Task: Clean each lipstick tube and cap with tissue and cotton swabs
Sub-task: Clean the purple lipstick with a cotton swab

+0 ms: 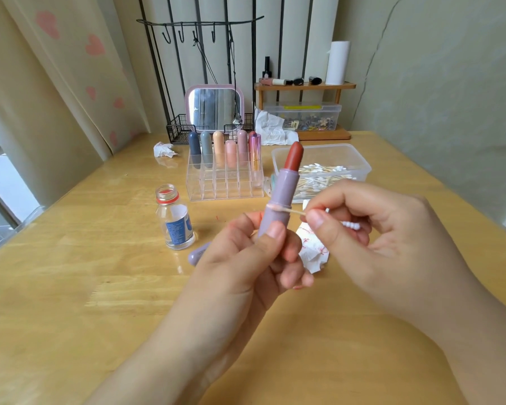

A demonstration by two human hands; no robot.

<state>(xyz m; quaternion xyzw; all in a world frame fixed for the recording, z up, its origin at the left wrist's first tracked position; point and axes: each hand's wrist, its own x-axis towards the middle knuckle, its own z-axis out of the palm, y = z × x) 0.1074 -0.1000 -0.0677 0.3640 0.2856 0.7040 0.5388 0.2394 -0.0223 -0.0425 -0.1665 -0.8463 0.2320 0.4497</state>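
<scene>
Above the tabletop [70, 287], the left hand [246, 258] grips the uncapped lilac lipstick tube [278, 206] upright by its base, while the right hand [371, 238] pinches a cotton swab [287, 211] whose pink-stained tip touches the tube's collar seam.
</scene>
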